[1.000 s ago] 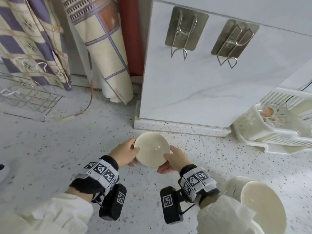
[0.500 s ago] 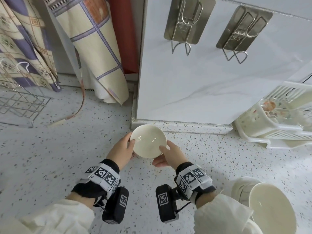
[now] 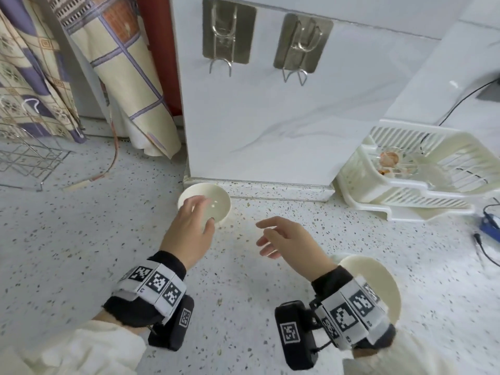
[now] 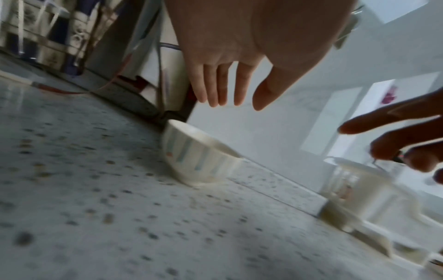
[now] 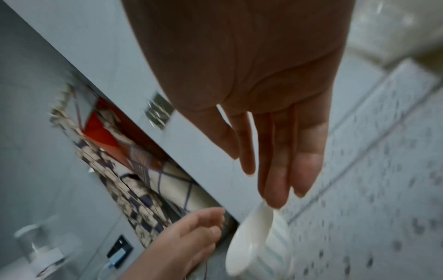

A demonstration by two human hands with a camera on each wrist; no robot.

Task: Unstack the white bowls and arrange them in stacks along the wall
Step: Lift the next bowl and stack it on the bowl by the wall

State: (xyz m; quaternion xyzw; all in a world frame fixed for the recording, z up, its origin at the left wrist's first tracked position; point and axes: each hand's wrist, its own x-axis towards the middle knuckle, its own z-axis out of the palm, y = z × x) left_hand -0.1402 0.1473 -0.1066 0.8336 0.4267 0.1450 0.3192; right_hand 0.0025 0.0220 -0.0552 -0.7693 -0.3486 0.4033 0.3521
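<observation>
a: where is the white bowl sitting?

b: upright on the speckled counter, at the counter's back edge, right at the foot of the marble wall panel and near that panel's left corner. the left wrist view shows faint coloured stripes down its outer side.

a: is either hand holding it?

b: no. the left hand hangs just over the bowl's near rim with the fingers spread and relaxed, gripping nothing; the left wrist view shows clear air between the fingertips and the rim. the right hand is to the right of the bowl, apart from it, fingers loosely extended and also released.

a: and the other bowls?

b: a stack of white bowls stands nearer the counter's front edge on the right, mostly hidden behind the right wrist. i can't count them from here, and the wrist pictures are too blurred to help.

a: what else is on the counter?

b: a white plastic dish rack against the wall at the right, with what may be a clear glass dish inside. a wire rack sits at the far left edge, below patterned cloths. two metal hooks are stuck to the panel above the bowl.
</observation>
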